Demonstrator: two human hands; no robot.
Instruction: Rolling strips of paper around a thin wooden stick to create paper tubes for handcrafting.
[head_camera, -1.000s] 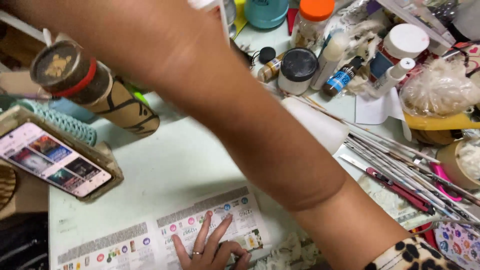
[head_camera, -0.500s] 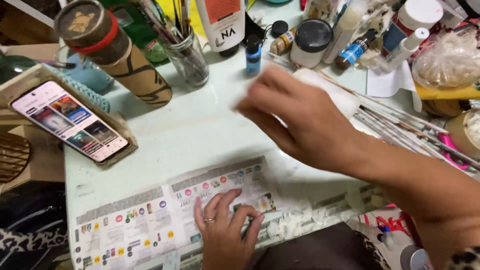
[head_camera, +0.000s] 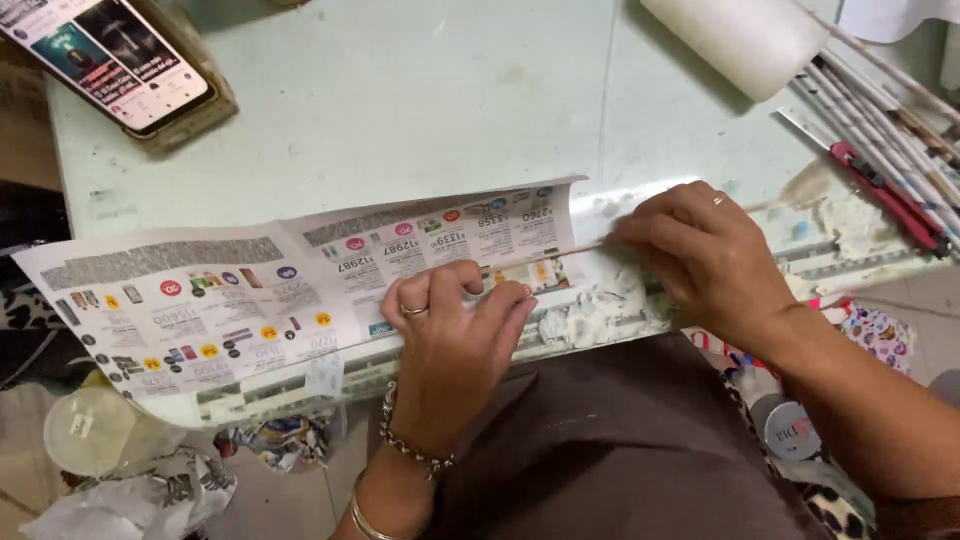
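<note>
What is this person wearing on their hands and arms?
Both forearms are bare. The left hand has a ring on one finger, with a chain bracelet and a bangle at the wrist. The right hand wears one ring. No gloves.

Left hand (head_camera: 455, 325) lies palm down on the table edge (head_camera: 700, 300), fingers bent and pressing. Right hand (head_camera: 700, 250) rests just beside it on that edge, fingertips pinched together.
</note>
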